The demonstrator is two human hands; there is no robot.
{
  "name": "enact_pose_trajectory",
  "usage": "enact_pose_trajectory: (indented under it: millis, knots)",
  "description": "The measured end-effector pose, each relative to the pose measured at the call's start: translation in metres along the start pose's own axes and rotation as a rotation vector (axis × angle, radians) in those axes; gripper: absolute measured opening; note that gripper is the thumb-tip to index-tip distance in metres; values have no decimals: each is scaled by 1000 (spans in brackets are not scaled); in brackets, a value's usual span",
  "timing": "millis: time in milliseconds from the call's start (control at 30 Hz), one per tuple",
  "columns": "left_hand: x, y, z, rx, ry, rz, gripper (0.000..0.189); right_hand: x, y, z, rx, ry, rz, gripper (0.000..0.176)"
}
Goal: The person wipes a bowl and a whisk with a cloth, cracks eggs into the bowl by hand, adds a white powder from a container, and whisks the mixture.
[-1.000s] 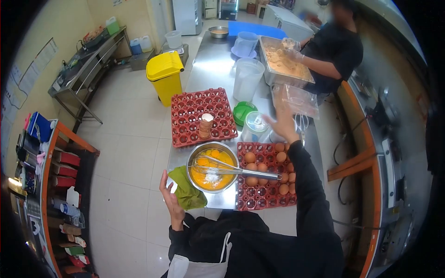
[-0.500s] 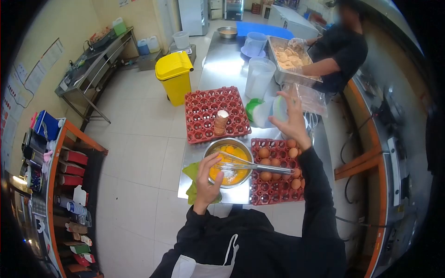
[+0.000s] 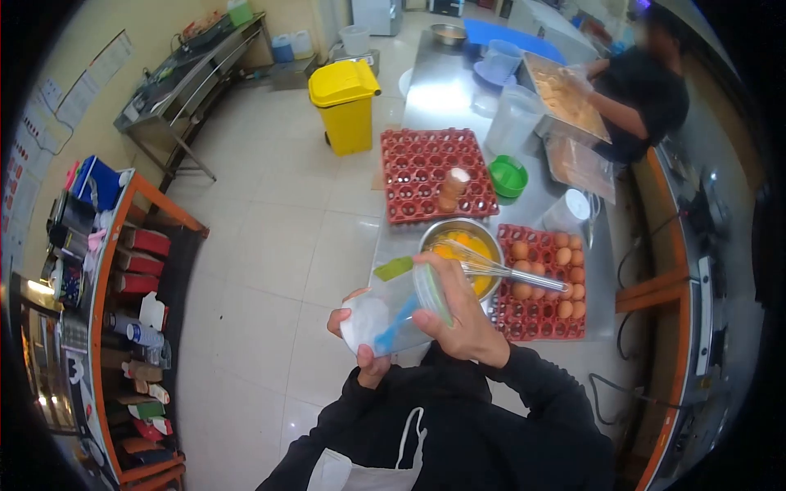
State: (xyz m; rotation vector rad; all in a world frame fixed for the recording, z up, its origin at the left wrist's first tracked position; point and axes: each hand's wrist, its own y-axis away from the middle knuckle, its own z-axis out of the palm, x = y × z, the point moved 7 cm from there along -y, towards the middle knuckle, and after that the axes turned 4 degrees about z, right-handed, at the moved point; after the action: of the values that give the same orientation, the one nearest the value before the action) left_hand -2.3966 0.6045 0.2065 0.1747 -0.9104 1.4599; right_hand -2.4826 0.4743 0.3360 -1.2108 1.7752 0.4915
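Note:
A clear plastic tub (image 3: 399, 304) lies tilted on its side between my two hands, in front of my chest. White powder and a blue scoop show through its wall. My left hand (image 3: 371, 366) grips the base end, and my right hand (image 3: 468, 319) is wrapped round the lidded end. Just beyond, a metal bowl (image 3: 426, 236) contains egg yolks (image 3: 468, 240). A wire whisk (image 3: 524, 277) rests across it, its handle over a red egg tray (image 3: 532, 321) with several brown eggs (image 3: 521, 250). Part of a green cloth (image 3: 393, 268) shows behind the tub.
Another red egg tray (image 3: 409, 168) carries stacked eggshells (image 3: 450, 192). Nearby are a green bowl (image 3: 508, 175), a white-lidded container (image 3: 569, 210) and a clear pitcher (image 3: 514, 119). A co-worker (image 3: 647, 90) handles food in a metal pan (image 3: 602, 131). A yellow bin (image 3: 344, 114) stands left.
My right hand has brought the tub from over the table back towards my chest. My left hand has left the bowl and taken hold of the tub's base. The view has shifted left.

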Motion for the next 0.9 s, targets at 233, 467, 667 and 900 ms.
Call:
enact_pose_trajectory:
  millis: [233, 467, 667, 900]
  knots:
    - [19, -12, -25, 44, 127, -375, 62, -29, -1, 32, 84, 123, -250, 71]
    - [7, -21, -54, -49, 188, -712, 61, -17, 0, 56, 62, 200, -479, 74]
    - [53, -52, -63, -191, -46, -258, 66, -40, -11, 72, 71, -211, -189, 84]
    - [58, -49, -89, -130, 299, -528, 65, -110, 3, 98, -158, 271, -451, 80]
